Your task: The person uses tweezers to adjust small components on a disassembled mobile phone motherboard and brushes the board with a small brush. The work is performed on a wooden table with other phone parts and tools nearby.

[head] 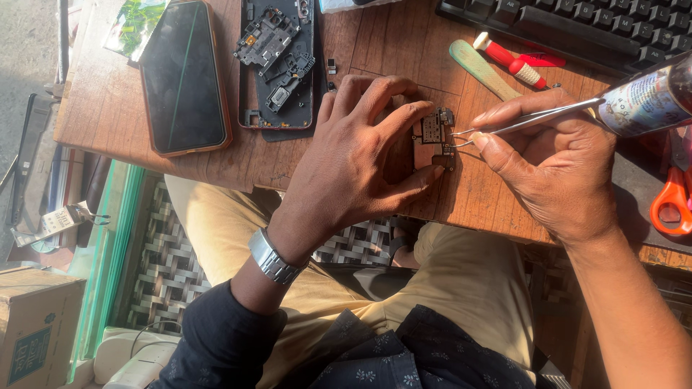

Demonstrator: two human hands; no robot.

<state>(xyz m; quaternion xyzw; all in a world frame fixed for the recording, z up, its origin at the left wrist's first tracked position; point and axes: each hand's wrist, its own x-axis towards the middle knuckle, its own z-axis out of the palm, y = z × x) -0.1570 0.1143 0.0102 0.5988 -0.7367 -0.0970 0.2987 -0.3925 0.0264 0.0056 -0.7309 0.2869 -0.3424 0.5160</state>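
At the left end of the wooden table [108, 108] lies a phone [184, 75] with a dark screen in an orange-brown case, and just to its right an opened phone body [280, 65] with its inner parts bare. Beyond that, near the table's front edge, the left hand [357, 162] reaches in from below, a metal watch [272, 257] on its wrist. It arches palm-down, fingers bent; forefinger and thumb pinch the small circuit board [433, 141] at its upper and lower ends, holding it against the table top. Touching the board's right edge are the tips of slim metal tweezers [526, 120], pressed narrow together. The right hand [559, 162] grips them between thumb and forefinger like a pen, its wrist coming from the lower right. Behind that hand lie a green pry stick [481, 68], a red-handled screwdriver [513, 61] and a black keyboard [577, 25]. A labelled bottle [649, 97] juts in at the right edge, with orange-handled scissors [674, 198] below it.
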